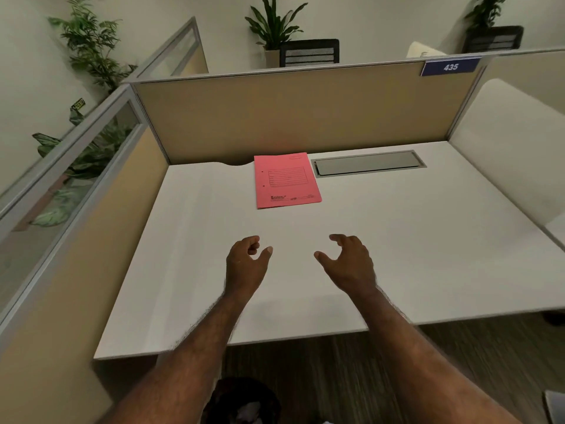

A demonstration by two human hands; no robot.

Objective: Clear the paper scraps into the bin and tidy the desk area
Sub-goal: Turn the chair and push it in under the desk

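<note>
A pink paper folder lies flat at the back middle of the white desk. My left hand hovers over the desk's middle, fingers curled loosely, holding nothing. My right hand hovers beside it with fingers spread and curved, also with nothing in it. Both hands are well short of the folder. Below the desk's front edge, between my forearms, a dark round bin stands on the floor with something pale inside. No paper scraps show on the desk.
Tan partition walls close off the desk at the back and left. A grey metal cable hatch sits flush in the desk to the right of the folder. A cream panel stands at the right. Potted plants and chairs lie beyond the partitions.
</note>
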